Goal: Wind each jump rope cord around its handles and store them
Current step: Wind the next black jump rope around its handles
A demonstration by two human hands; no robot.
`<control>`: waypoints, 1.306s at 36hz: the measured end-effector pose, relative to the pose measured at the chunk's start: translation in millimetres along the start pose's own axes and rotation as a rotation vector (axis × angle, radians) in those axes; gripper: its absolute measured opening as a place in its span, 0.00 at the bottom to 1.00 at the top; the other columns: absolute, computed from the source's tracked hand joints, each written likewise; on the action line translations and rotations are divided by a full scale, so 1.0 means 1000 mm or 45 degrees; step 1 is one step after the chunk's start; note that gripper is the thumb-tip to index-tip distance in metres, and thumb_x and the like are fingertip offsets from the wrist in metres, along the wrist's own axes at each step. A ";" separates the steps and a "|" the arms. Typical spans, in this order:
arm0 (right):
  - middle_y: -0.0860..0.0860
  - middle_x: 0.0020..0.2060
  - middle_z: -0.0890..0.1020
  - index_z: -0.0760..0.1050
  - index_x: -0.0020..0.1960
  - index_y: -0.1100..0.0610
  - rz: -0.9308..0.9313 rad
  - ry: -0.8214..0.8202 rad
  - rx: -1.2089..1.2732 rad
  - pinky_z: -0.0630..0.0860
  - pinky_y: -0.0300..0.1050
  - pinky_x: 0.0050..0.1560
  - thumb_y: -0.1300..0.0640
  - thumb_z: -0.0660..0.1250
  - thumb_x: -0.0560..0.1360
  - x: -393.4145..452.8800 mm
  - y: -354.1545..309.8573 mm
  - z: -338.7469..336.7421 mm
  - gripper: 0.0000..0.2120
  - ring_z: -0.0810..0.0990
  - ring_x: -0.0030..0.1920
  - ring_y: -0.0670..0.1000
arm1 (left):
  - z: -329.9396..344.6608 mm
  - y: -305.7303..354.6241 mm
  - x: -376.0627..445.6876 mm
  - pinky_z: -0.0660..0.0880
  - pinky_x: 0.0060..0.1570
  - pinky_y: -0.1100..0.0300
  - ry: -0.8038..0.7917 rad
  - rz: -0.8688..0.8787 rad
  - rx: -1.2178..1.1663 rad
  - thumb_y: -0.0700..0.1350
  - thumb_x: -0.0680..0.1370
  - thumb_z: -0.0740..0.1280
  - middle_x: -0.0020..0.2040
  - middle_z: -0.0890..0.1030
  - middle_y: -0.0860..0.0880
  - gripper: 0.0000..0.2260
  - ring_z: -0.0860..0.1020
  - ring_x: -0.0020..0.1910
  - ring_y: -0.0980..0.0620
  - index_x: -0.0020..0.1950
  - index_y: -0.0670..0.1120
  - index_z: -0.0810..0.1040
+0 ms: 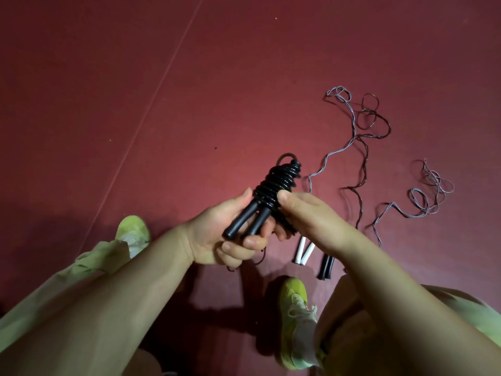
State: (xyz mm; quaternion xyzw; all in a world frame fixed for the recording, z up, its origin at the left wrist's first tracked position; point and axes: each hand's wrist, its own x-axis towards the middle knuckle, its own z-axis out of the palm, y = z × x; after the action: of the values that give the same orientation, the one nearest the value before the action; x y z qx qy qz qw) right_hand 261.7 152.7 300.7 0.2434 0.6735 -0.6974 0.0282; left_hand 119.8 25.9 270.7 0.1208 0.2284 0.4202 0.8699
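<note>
A black jump rope (273,185) is held above the floor, its cord coiled tightly around the upper part of its two black handles. My left hand (217,234) grips the lower ends of the handles. My right hand (306,213) pinches the coiled cord from the right, thumb on top. On the floor lie a pair of white handles (303,252) with a loose grey cord (339,147), and a pair of black handles (326,267) with a dark loose cord (363,169). A short end of cord hangs below my left hand.
The floor is dark red (135,77) with a pale seam running diagonally at the left. My feet in yellow-green shoes, one (134,232) at left and one (296,318) at right, stand close to the ropes. Another tangle of grey cord (431,185) lies at right.
</note>
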 end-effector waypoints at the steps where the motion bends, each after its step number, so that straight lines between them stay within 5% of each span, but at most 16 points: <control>1: 0.65 0.35 0.77 0.76 0.41 0.66 0.029 0.014 -0.008 0.66 0.47 0.36 0.40 0.58 0.75 0.001 0.001 -0.001 0.28 0.71 0.32 0.55 | 0.002 0.002 0.000 0.57 0.19 0.71 0.093 0.001 0.033 0.69 0.70 0.59 0.30 0.72 0.51 0.26 0.63 0.19 0.62 0.41 0.47 0.79; 5: 0.52 0.25 0.76 0.75 0.39 0.61 0.155 0.046 -0.084 0.65 0.42 0.29 0.45 0.59 0.80 -0.001 0.001 -0.007 0.21 0.70 0.25 0.50 | 0.007 0.005 0.002 0.51 0.20 0.69 0.448 -0.004 0.207 0.67 0.72 0.52 0.28 0.70 0.50 0.27 0.59 0.19 0.60 0.39 0.45 0.74; 8: 0.51 0.24 0.73 0.76 0.41 0.64 0.242 0.134 -0.189 0.65 0.41 0.27 0.43 0.59 0.80 0.000 0.006 -0.008 0.24 0.69 0.24 0.50 | 0.008 0.006 0.002 0.50 0.22 0.68 0.639 0.023 0.417 0.66 0.70 0.53 0.29 0.70 0.49 0.25 0.58 0.20 0.59 0.41 0.45 0.73; 14: 0.49 0.18 0.69 0.70 0.30 0.55 0.341 0.353 -0.414 0.65 0.41 0.29 0.41 0.59 0.79 0.002 0.015 -0.004 0.24 0.67 0.19 0.48 | 0.006 0.004 0.008 0.51 0.24 0.66 0.912 0.097 0.751 0.61 0.80 0.51 0.27 0.73 0.51 0.24 0.59 0.20 0.58 0.40 0.45 0.74; 17: 0.49 0.20 0.69 0.73 0.32 0.56 0.308 0.374 -0.399 0.65 0.41 0.29 0.43 0.59 0.79 0.003 0.016 -0.002 0.23 0.68 0.19 0.46 | 0.004 0.003 0.014 0.59 0.23 0.64 1.052 0.141 0.989 0.59 0.81 0.51 0.28 0.73 0.52 0.23 0.64 0.20 0.57 0.39 0.46 0.74; 21: 0.48 0.24 0.71 0.78 0.41 0.59 0.316 0.316 -0.239 0.65 0.41 0.30 0.44 0.57 0.80 0.006 0.016 0.004 0.22 0.67 0.22 0.46 | -0.004 -0.001 0.015 0.74 0.40 0.54 1.323 0.150 1.414 0.67 0.73 0.52 0.30 0.78 0.51 0.25 0.76 0.33 0.50 0.36 0.48 0.74; 25: 0.50 0.27 0.70 0.79 0.42 0.61 0.398 0.354 -0.120 0.59 0.40 0.28 0.36 0.55 0.78 0.005 0.010 0.006 0.29 0.64 0.25 0.47 | 0.003 -0.005 0.015 0.73 0.47 0.49 1.422 -0.009 1.823 0.64 0.78 0.52 0.38 0.74 0.49 0.21 0.73 0.42 0.44 0.38 0.49 0.67; 28: 0.51 0.29 0.68 0.78 0.39 0.59 0.424 0.394 -0.146 0.59 0.41 0.29 0.33 0.56 0.76 0.005 0.008 0.007 0.29 0.63 0.26 0.48 | 0.009 -0.006 0.016 0.71 0.47 0.50 1.386 -0.006 1.870 0.63 0.78 0.51 0.39 0.72 0.49 0.19 0.71 0.44 0.44 0.39 0.49 0.63; 32: 0.51 0.27 0.67 0.78 0.38 0.59 0.388 0.445 -0.128 0.59 0.40 0.27 0.39 0.57 0.78 0.006 0.010 0.006 0.26 0.62 0.25 0.47 | 0.007 -0.004 0.012 0.67 0.43 0.54 1.232 0.099 1.437 0.67 0.75 0.53 0.40 0.73 0.50 0.24 0.71 0.42 0.49 0.44 0.46 0.69; 35: 0.54 0.29 0.65 0.77 0.35 0.57 0.282 0.438 -0.026 0.55 0.44 0.29 0.41 0.58 0.73 0.006 0.012 0.004 0.22 0.60 0.27 0.49 | 0.009 0.002 0.007 0.71 0.37 0.58 1.009 0.223 0.937 0.66 0.72 0.63 0.39 0.77 0.46 0.23 0.74 0.35 0.50 0.43 0.46 0.76; 39: 0.51 0.28 0.67 0.70 0.37 0.56 0.094 0.357 0.135 0.57 0.46 0.32 0.39 0.60 0.61 0.007 0.017 0.003 0.19 0.62 0.29 0.49 | 0.010 0.007 -0.001 0.78 0.38 0.56 0.578 0.045 0.446 0.64 0.71 0.60 0.36 0.82 0.44 0.27 0.80 0.33 0.49 0.45 0.41 0.80; 43: 0.51 0.28 0.69 0.70 0.36 0.56 -0.050 0.235 0.251 0.60 0.46 0.34 0.41 0.60 0.61 0.008 0.018 0.002 0.18 0.64 0.30 0.50 | 0.014 0.000 0.001 0.80 0.35 0.57 0.164 -0.012 0.106 0.68 0.66 0.69 0.35 0.82 0.46 0.29 0.81 0.32 0.50 0.47 0.42 0.84; 47: 0.52 0.29 0.69 0.69 0.37 0.59 -0.081 0.176 0.123 0.59 0.50 0.36 0.37 0.60 0.67 0.007 0.015 0.001 0.23 0.63 0.32 0.52 | 0.013 -0.001 0.001 0.77 0.30 0.61 0.077 0.013 -0.015 0.67 0.65 0.72 0.26 0.74 0.54 0.23 0.74 0.24 0.57 0.41 0.47 0.83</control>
State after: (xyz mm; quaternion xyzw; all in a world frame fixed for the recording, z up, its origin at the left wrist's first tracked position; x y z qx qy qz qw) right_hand 260.8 152.7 284.6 0.2702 0.6468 -0.7113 -0.0523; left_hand 127.8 25.6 281.6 0.1040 0.2515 0.4294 0.8611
